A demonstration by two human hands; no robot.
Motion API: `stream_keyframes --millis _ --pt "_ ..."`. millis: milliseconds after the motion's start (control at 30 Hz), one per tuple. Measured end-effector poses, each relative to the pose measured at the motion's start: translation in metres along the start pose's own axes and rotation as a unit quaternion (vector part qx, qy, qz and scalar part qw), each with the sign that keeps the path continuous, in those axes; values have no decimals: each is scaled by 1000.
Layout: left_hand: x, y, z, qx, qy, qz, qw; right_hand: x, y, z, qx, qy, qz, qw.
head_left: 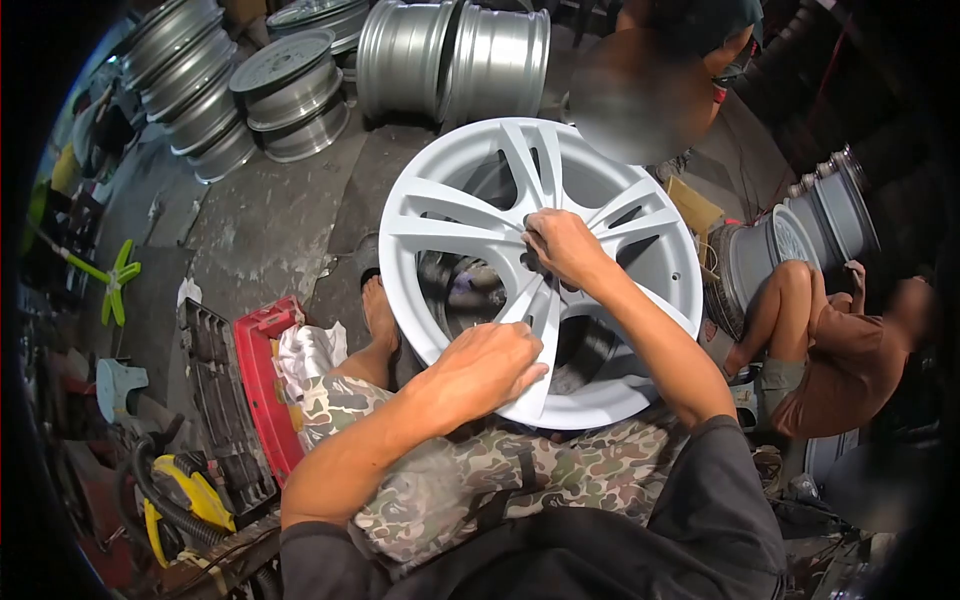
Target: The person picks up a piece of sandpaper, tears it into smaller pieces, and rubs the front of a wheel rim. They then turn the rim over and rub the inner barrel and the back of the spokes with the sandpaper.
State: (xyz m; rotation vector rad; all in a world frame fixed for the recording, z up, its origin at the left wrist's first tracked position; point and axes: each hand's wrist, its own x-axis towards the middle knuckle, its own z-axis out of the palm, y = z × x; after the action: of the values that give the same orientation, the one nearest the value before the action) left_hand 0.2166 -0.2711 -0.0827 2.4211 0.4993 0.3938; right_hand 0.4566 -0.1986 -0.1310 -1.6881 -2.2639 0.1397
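Observation:
A silver-white alloy wheel rim (408,315) with paired spokes lies face up, tilted, in front of my camouflage-clad legs. My left hand (490,365) is closed over the near spoke, with its thumb along the spoke's right side and its fingertips partly hidden. At the hub, my right hand (565,245) has its fingers pinched together against the rim's centre. Whatever lies between those fingertips, if anything, is too small to make out.
Stacked metal rims (290,95) stand at the back left, and two wide barrels (450,65) lie behind. A red crate (268,385) with white cloth sits left. One person crouches at right (840,350); another is behind the rim. A green star-shaped base (118,280) stands far left.

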Motion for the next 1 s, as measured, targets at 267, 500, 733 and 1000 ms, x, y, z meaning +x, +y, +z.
stream_keyframes --millis 267,500,733,1000 --pt "-4 3 -2 4 0 -1 1000 6 12 5 1 -14 -15 1000" --pt "-9 5 -6 3 14 -2 1000 15 2 -28 -17 4 -39 999" --pt "-9 5 -8 0 22 -1 1000 8 1 -32 150 -4 73 986" --pt "-5 2 -5 10 1 -10 1000 -41 6 -78 129 17 109 985"
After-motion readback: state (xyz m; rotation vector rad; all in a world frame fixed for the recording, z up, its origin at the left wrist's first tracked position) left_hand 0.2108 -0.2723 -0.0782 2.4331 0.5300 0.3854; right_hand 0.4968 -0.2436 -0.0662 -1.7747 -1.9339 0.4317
